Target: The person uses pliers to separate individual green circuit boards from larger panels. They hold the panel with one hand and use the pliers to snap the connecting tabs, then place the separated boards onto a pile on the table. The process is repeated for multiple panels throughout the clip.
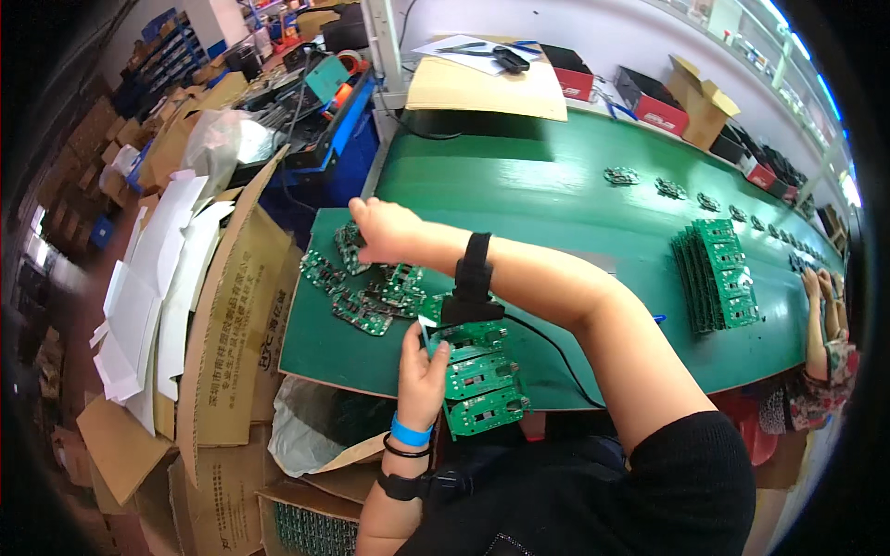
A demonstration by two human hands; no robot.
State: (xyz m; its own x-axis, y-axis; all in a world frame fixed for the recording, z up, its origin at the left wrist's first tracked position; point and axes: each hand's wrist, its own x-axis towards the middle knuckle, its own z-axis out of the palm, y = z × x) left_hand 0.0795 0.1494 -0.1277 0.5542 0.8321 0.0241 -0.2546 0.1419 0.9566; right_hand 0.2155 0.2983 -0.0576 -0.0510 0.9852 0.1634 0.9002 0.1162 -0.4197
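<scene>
My left hand (pixel 422 378) is closed on the edge of a green circuit board panel (pixel 482 387), made of several joined boards, at the table's near edge. A thin pale strip (pixel 426 332) shows by its fingertips; its kind is unclear. My right arm crosses over the panel to the left. There my right hand (pixel 385 230) has its fingers curled at a small circuit board (pixel 348 248), which appears tilted between fingers and thumb, though the grip is partly hidden. Loose populated circuit boards (pixel 362 311) lie in a pile just below that hand.
A stack of green board panels (pixel 718 273) stands right on the green table (pixel 556 204). Small boards (pixel 669 188) form a row behind it. Cardboard (pixel 232 343) and an open box of boards (pixel 315 526) sit left and below. Another person's hands (pixel 816 283) work far right. A black cable (pixel 556 347) trails from my right wrist.
</scene>
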